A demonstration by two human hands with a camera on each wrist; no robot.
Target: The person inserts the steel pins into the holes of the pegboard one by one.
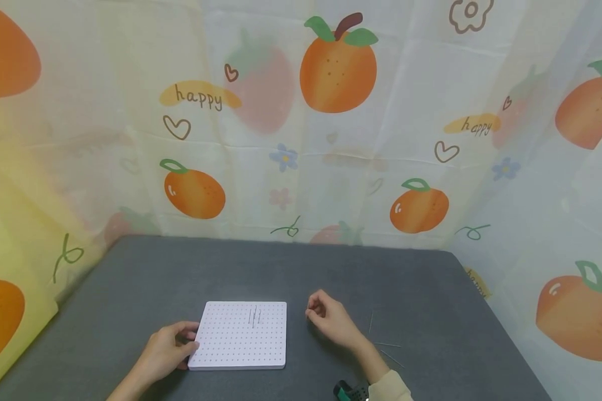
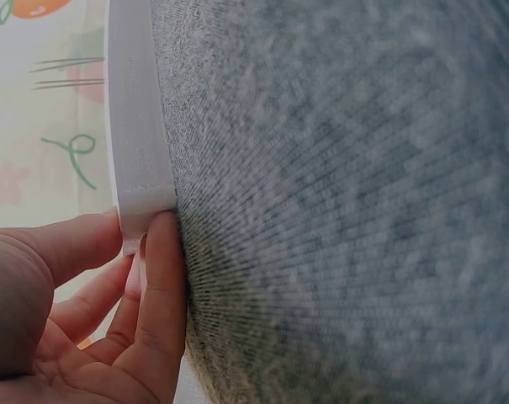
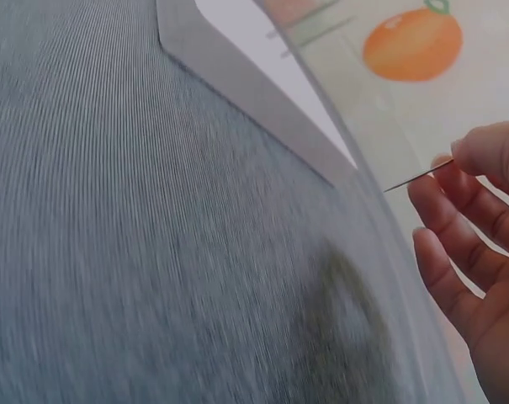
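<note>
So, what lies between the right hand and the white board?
In the head view, only bare grey tabletop lies between the right hand and the white board; the right wrist view shows a thin pin pinched in that hand.

In front of you hangs a pale printed cloth (image 1: 411, 72), meeting the far edge of the dark grey tabletop (image 1: 331, 273), and more of it flanks you on both sides. Near the top middle you see a large orange fruit (image 1: 338, 75) with green leaves; to its left are a faded strawberry (image 1: 266, 89) and the word "happy" (image 1: 199, 96). Creases cross the fabric. The light looks yellowish on your left, cooler and bluish on your right.
</note>
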